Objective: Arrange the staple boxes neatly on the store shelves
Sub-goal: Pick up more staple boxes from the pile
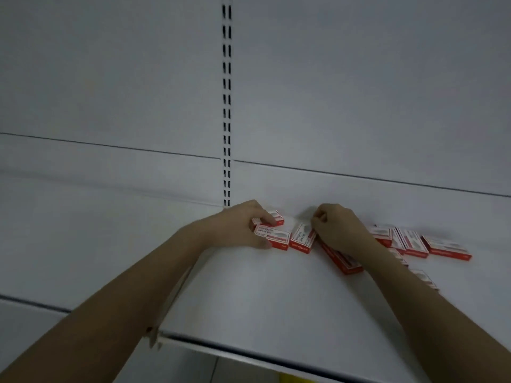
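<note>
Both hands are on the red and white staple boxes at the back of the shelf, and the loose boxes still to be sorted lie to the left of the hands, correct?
Not quite. The head view shows the loose boxes lying to the right of the hands, not the left. The left hand and right hand are indeed on staple boxes at the back of the shelf.

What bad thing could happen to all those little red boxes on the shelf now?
The left hand grips two staple boxes at once, so one might slip out of line. The right forearm lies over the loose pile of boxes, and could brush some askew, perhaps toward the shelf edge. The tilted box pinched by the right hand could tip over if released carelessly.
</note>
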`<state>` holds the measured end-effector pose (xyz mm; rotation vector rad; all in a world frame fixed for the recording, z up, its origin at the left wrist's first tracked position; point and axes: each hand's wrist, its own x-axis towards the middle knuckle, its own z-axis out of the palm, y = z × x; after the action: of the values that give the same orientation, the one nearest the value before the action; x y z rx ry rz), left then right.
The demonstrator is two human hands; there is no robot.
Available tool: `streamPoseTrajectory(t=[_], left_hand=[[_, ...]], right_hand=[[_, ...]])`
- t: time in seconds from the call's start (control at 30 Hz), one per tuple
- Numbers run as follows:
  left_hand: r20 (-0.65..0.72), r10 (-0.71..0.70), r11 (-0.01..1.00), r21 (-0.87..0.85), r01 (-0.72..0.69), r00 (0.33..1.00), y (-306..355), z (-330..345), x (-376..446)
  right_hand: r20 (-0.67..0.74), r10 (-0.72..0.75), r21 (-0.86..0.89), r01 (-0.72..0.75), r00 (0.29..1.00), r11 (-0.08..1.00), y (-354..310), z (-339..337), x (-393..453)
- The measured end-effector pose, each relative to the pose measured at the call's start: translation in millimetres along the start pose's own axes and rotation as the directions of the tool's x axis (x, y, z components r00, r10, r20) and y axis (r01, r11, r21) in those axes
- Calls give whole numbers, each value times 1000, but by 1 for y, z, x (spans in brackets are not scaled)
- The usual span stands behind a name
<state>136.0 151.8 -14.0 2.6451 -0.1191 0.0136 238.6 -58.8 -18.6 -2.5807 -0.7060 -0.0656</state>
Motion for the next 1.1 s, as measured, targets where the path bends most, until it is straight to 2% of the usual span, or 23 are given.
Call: streamPoseTrajectory(t=[0.1, 0.2, 0.3, 0.47, 0.57, 0.67, 0.8, 0.93, 1.1], left_hand=[[35, 42, 999, 0, -42, 999, -9, 5, 5], [53, 57, 998, -11, -56, 997, -14, 3, 6], [36, 79, 997, -17, -78, 996, -16, 1, 7], [-59, 114, 994, 4, -114, 992, -21, -5, 10], [-175, 161, 985, -28, -169, 971, -21, -8, 10], [-329, 179, 971, -94, -221, 927, -22, -11, 11], [-477, 187, 964, -79, -253, 859, -23, -10, 14], [-557, 198, 958, -63, -279, 807, -22, -11, 14], [-572, 208, 955, -55, -290, 793, -22, -11, 14]], right_hand=[[54, -82, 24, 81, 995, 996, 6, -3, -5], [245, -221, 48, 216, 944, 975, 13, -9, -6], [353, -220, 84, 203, 909, 975, 11, -12, -7], [417, -215, 60, 209, 883, 976, 13, -18, -10], [346, -255, 104, 233, 903, 967, 17, -17, -9], [173, -295, 188, 262, 940, 947, 23, -13, -8], [-48, -283, 249, 286, 958, 925, 22, -13, -7], [-196, -257, 283, 306, 946, 909, 15, -15, -5], [-309, -271, 253, 353, 912, 901, 17, -18, -7]])
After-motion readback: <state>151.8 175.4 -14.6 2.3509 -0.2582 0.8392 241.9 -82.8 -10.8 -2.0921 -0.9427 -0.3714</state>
